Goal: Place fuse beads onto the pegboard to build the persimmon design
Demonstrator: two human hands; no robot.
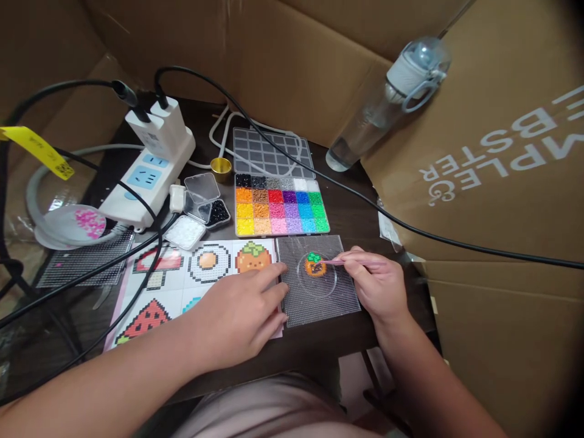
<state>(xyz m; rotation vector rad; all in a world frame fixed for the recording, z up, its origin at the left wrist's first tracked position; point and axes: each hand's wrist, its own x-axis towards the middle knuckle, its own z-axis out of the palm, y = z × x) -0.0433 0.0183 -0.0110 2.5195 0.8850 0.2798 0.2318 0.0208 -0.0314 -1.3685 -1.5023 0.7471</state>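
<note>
The pink tweezers point(371, 263) in my right fingers point(360, 277) look smooth, with a faint sheen. The pegboard point(319, 310) is clear plastic, rough with rows of tiny pegs; the bead persimmon point(314, 266) on it is grainy plastic. My pattern sheet point(177, 286) is smooth paper. The bead box lid point(249, 143) is see-through plastic. The small cup point(221, 171) shines like gold-toned metal. The power strip point(171, 176) is smooth plastic, the water bottle point(365, 125) glossy, the carton wall point(314, 73) matt cardboard, my clothing point(274, 410) dull cloth.
</note>
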